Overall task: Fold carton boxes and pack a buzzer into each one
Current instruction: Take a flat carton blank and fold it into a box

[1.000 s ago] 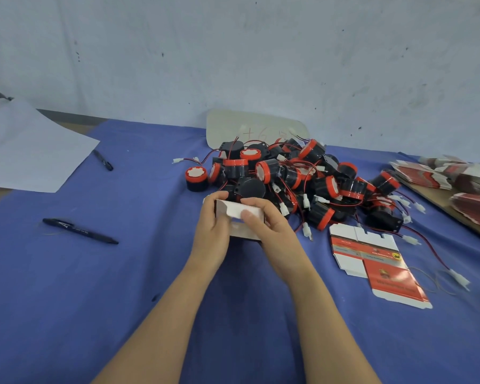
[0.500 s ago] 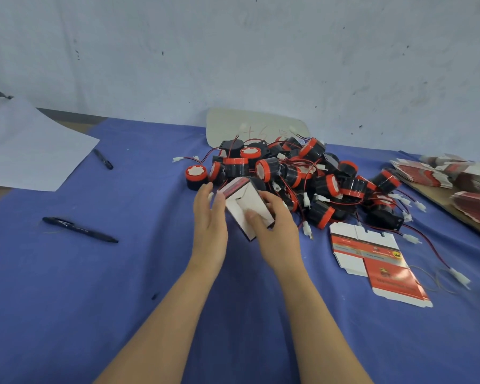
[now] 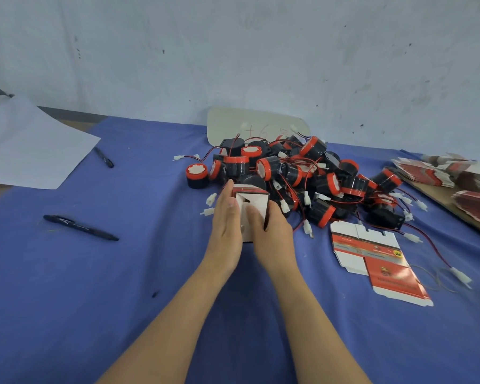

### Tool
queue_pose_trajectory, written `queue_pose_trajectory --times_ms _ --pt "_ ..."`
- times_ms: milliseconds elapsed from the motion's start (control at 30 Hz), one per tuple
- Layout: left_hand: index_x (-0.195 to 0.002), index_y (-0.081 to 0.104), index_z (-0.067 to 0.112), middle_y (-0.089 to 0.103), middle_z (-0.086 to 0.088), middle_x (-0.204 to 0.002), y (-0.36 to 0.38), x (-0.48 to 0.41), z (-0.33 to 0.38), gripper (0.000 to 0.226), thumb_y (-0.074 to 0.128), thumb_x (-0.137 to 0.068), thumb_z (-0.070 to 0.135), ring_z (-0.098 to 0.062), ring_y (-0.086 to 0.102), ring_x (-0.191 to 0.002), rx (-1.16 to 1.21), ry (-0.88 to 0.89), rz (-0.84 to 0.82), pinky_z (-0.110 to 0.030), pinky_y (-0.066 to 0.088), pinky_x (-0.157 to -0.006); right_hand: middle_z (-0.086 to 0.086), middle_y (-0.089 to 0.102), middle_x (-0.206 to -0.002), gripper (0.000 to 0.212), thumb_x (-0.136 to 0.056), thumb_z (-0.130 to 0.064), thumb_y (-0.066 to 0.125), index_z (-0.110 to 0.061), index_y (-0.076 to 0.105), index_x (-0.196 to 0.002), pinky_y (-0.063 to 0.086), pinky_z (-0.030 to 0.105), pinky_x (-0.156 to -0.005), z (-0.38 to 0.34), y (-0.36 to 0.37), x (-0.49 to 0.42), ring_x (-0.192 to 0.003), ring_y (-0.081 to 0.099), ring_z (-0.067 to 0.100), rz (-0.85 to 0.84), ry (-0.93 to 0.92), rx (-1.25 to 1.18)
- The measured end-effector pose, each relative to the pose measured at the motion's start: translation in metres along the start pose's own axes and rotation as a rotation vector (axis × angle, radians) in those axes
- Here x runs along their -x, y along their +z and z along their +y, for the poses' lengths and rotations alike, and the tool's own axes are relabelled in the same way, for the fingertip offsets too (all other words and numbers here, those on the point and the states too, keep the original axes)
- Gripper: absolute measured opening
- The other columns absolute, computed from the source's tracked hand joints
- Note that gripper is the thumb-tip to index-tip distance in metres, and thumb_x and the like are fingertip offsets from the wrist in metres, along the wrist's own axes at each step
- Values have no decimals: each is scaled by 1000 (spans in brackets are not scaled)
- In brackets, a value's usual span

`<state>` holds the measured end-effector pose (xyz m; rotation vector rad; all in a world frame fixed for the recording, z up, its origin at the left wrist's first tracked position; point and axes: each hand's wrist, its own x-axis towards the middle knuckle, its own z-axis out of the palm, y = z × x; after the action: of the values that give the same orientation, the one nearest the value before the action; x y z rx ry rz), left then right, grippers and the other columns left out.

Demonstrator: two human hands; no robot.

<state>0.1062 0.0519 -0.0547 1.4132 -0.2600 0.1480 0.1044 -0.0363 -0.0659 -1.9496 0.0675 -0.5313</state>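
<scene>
1. The small white carton box with a red top edge [image 3: 250, 207] is held upright between both hands just in front of the heap of black-and-red round plastic buzzers with thin red wires [image 3: 302, 176], probably so that the next buzzer is close at hand once the box is formed.
2. The left hand [image 3: 225, 220] lies flat against the box's left side, fingers straight and together, palm pressing inward; it braces the wall rather than wrapping round it.
3. The right hand [image 3: 272, 231] is curled round the box's right side, its thumb laid across the white front panel, apparently pushing a flap in. The other fingers are hidden behind the box, so I cannot tell how tightly they close.
4. Both forearms reach forward and converge at the box, wrists low over the blue cloth-covered table [image 3: 122, 273].
5. One flat, unfolded red-and-white carton blank [image 3: 377, 259] lies to the right of the hands, with a stack of more flat red cartons [image 3: 441, 173] further right, seemingly waiting their turn.
6. The box looks only partly folded; no buzzer is visibly inside it.
</scene>
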Motion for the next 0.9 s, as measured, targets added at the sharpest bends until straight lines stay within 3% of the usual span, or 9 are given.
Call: queue_pose_trajectory --times_ms 167,233,300,367,433,500,633,800,900 --pt "-147 20 34 28 7 -155 -3 -1 -2 44 18 -104 32 -9 30 -140 -42 23 -1 -28 29 -115 -13 57 -120 45 -101 -33 41 -26 36 -145 37 -4 -76 -2 -1 0 -101 53 -2 -97 14 -52" --pt "-148 22 35 32 9 -151 -4 -3 -4 44 19 -104 33 -1 37 -131 -38 22 6 -4 35 -97 -13 49 -138 45 -103 -35 33 -26 34 -147 35 7 -98 -5 0 -1 -122 46 -1 -152 42 -227" --pt "-149 23 32 35 9 -150 -4 -5 -4 45 20 -104 33 2 40 -125 -17 13 16 4 35 -84 -15 52 -136 40 -104 -38 28 -29 46 -138 38 16 -104 -9 -1 1 -126 45 -3 -162 84 -375" --pt "-148 23 32 34 10 -150 -6 -6 -3 46 19 -103 36 0 40 -128 25 2 22 -4 37 -95 -15 67 -114 33 -102 -41 35 -32 63 -116 48 15 -89 -14 -8 1 -110 59 -1 -169 118 -422" --pt "-148 23 35 35 8 -151 -8 -7 -2 48 18 -100 43 -7 38 -135 46 -21 34 -25 33 -111 -9 73 -96 27 -93 -44 53 -24 69 -100 51 20 -80 -19 -20 1 -92 67 5 -208 119 -442" --pt "-146 31 34 43 3 -147 -11 -8 0 51 17 -98 48 -13 43 -133 52 -64 44 -37 34 -113 -7 73 -86 22 -84 -38 64 -19 69 -94 50 23 -77 -22 -31 0 -81 66 6 -279 86 -435" --pt "-124 55 29 62 -3 -123 -14 -5 2 69 16 -82 67 -18 60 -114 -5 -101 19 -39 48 -100 1 74 -97 17 -90 -12 64 -16 66 -106 56 25 -80 -27 -34 3 -92 69 13 -445 24 -419" --pt "-121 54 32 59 -7 -125 -12 -4 0 57 19 -87 62 -20 58 -116 53 -75 79 -41 49 -99 14 70 -109 27 -95 -3 53 -10 56 -122 55 32 -89 -37 -30 7 -102 67 23 -515 13 -390" --pt "-126 52 31 54 -4 -133 -11 -4 0 65 21 -81 65 -14 53 -121 30 -38 100 -33 44 -103 15 68 -100 18 -95 -1 51 -10 57 -109 55 37 -84 -39 -24 8 -93 65 27 -404 -90 -211"
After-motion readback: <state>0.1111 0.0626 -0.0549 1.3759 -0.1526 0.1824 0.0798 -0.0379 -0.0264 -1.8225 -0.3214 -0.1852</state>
